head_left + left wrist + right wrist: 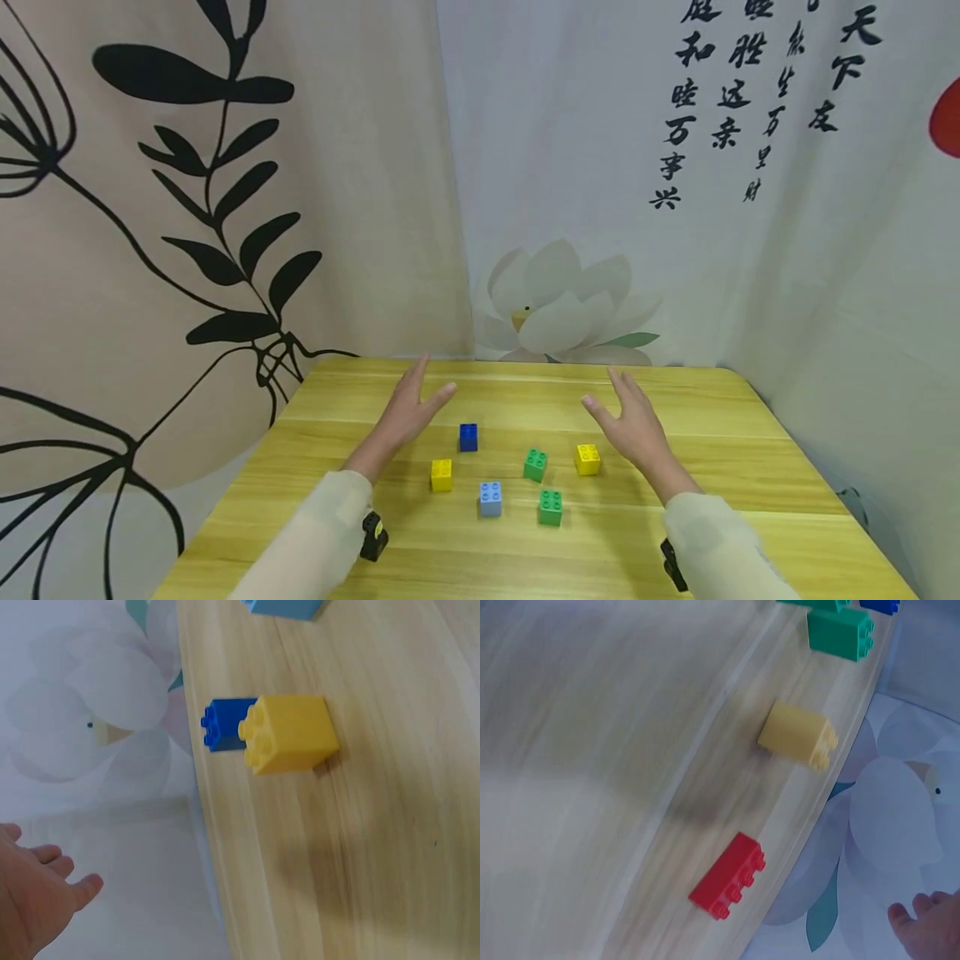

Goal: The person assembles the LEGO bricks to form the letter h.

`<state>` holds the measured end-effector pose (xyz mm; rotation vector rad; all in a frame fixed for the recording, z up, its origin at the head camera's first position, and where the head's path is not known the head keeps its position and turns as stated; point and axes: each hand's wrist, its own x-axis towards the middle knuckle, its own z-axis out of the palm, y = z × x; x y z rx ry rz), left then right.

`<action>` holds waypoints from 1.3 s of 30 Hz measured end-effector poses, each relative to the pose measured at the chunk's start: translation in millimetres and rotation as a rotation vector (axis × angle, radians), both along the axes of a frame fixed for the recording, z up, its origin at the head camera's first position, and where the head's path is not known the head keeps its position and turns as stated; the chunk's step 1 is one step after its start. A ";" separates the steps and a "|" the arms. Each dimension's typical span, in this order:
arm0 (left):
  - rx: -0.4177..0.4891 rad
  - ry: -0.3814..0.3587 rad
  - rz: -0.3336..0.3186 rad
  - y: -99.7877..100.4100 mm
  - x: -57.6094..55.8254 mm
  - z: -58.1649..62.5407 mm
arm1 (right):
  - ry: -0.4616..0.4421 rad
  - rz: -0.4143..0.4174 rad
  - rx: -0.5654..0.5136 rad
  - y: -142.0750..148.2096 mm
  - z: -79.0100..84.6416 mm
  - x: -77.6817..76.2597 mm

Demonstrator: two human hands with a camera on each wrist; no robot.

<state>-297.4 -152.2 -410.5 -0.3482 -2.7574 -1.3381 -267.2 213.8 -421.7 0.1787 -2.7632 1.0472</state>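
Note:
My left hand [407, 406] is held over the left part of the table, fingers straight and thumb spread, with nothing in it. Closest to it are a dark blue toy brick [468, 437] and a yellow brick [441, 475]. Over the right part, my right hand [636, 423] also has its fingers extended and holds nothing. Another yellow brick [587, 459] lies just left of it. A red brick [729, 876] shows in the right wrist view; in the head view the right hand and arm hide it. Between the hands stand two green bricks [535, 465] and a light blue brick [491, 499].
The wooden table [465, 567] reaches back to a hanging cloth [555, 167] printed with a lotus and writing. Another cloth [375, 208] with black plant shapes hangs at the left. The bricks sit apart from each other, studs up.

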 end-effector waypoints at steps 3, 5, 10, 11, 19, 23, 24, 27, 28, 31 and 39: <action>0.067 -0.030 -0.003 4.1 3.3 -2.2 | 0.000 0.011 -0.038 -5.3 -3.7 2.0; 0.099 -0.051 0.003 7.6 5.9 -3.3 | -0.004 0.010 -0.065 -8.5 -6.5 3.4; 0.155 -0.075 -0.004 15.9 12.2 -7.3 | -0.040 0.003 -0.153 -13.5 -14.6 7.7; 0.166 -0.075 -0.008 17.3 13.3 -8.4 | -0.048 0.003 -0.173 -14.2 -16.5 8.7; 0.253 -0.115 -0.008 24.6 21.7 -23.1 | -0.095 -0.011 -0.262 -23.6 -31.2 17.8; 0.308 -0.135 -0.018 29.0 27.1 -32.7 | -0.119 -0.008 -0.301 -29.6 -39.9 25.4; 0.318 -0.141 -0.020 30.2 28.6 -35.0 | -0.127 -0.009 -0.313 -31.0 -41.9 27.5; 0.333 -0.154 -0.023 33.8 33.2 -41.4 | -0.151 -0.017 -0.339 -33.7 -49.0 32.9; 0.332 -0.155 -0.026 35.0 34.8 -43.2 | -0.156 -0.021 -0.346 -34.3 -51.5 34.0; 0.328 -0.167 -0.025 37.7 39.6 -48.5 | -0.173 -0.030 -0.371 -34.9 -58.8 38.1; 0.358 -0.176 -0.030 46.0 50.4 -64.2 | -0.223 -0.008 -0.442 -35.9 -72.4 49.4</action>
